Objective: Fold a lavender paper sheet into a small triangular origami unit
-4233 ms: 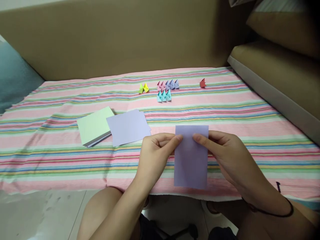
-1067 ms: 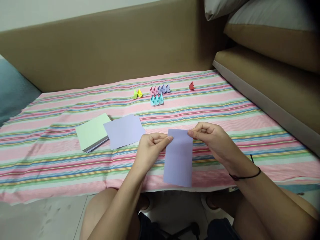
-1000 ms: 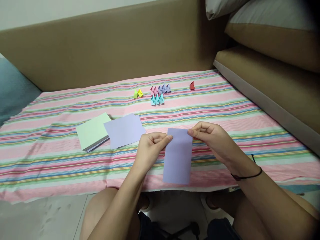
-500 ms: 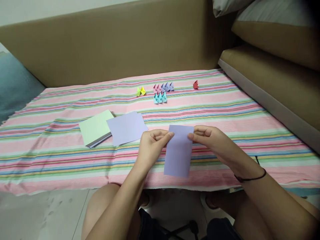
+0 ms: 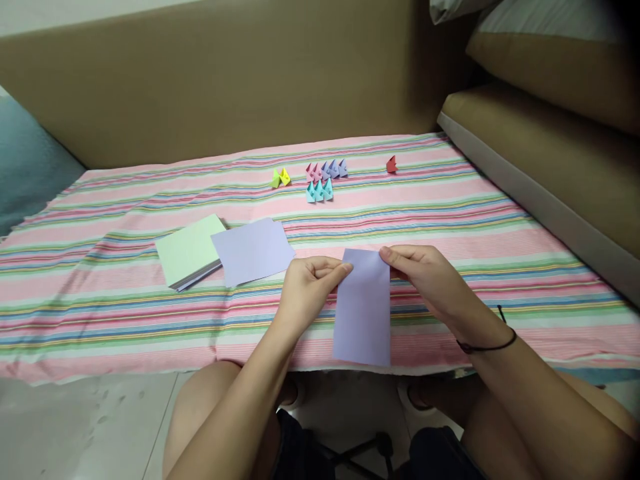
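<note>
A sheet of purple paper [image 5: 363, 313] hangs upright between my hands above the front of the striped cloth. My left hand [image 5: 310, 287] pinches its upper left edge, thumb in front. The top right corner is pinched by my right hand [image 5: 423, 270], which wears a dark cord bracelet at the wrist. Left of my hands, more purple paper [image 5: 254, 253] lies flat, overlapping a stack of paper [image 5: 193, 250] with a pale green sheet on top.
Small folded paper pieces stand farther back: a yellow pair [image 5: 281, 177], a pink and purple row [image 5: 327, 170], a turquoise row [image 5: 319, 191] and a red one [image 5: 391, 165]. Brown cushions [image 5: 540, 147] rise at the right. The striped cloth [image 5: 125, 320] ends above my knees.
My right hand has shifted up to the sheet's top right corner. The sheet has turned slightly and its lower end sits a little lower and further right. My left hand keeps its pinch.
</note>
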Motion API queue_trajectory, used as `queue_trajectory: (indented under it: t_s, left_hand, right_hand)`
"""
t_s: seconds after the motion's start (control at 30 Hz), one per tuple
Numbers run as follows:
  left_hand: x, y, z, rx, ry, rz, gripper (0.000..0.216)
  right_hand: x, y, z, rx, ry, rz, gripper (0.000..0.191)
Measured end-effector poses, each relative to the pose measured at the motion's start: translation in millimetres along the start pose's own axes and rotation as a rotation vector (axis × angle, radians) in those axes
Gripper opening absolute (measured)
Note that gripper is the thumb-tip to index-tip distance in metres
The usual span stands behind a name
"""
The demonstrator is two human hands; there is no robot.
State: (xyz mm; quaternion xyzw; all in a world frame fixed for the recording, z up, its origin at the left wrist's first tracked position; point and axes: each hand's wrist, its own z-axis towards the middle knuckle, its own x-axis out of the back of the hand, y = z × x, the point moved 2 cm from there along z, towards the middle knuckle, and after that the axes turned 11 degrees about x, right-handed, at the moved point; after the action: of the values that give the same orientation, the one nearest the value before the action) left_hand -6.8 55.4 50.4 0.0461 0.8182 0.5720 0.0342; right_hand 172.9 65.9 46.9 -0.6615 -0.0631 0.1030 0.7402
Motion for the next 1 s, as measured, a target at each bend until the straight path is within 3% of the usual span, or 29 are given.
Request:
queue_trajectory:
  t_s: [0.1, 0.27, 0.4, 0.6, 0.73, 0.9, 1.0]
  left_hand:
    - [-1, -1, 1, -0.001, 0.007, 0.007, 0.025]
    - [1, -2, 2, -0.016, 0.011, -0.012, 0.024]
    - [1, -2, 2, -0.013, 0.005, -0.026, 0.024]
    - [4, -1, 3, -0.016, 0.048, -0.042, 0.026]
    - [4, -1, 4, -0.018, 0.062, -0.026, 0.027]
    - [6, -2, 5, -0.044, 0.094, -0.018, 0.029]
    - [7, -1, 5, -0.042, 0.097, -0.035, 0.029]
  right_hand:
    - [1, 2, 0, 0.021, 0.053, -0.060, 0.033]
    - [1, 2, -1, 0.000, -0.029, -0.059, 0.032]
    - [2, 1, -1, 0.064, 0.061, -0.141, 0.031]
    - [-4, 7, -2, -0.073, -0.121, 0.020, 0.032]
    - [-3, 9, -2, 0.009, -0.022, -0.101, 0.037]
    - [-8, 11, -4, -0.096, -0.140, -0.022, 0.034]
    - [-8, 12, -5, -0.085, -0.111, -0.060, 0.037]
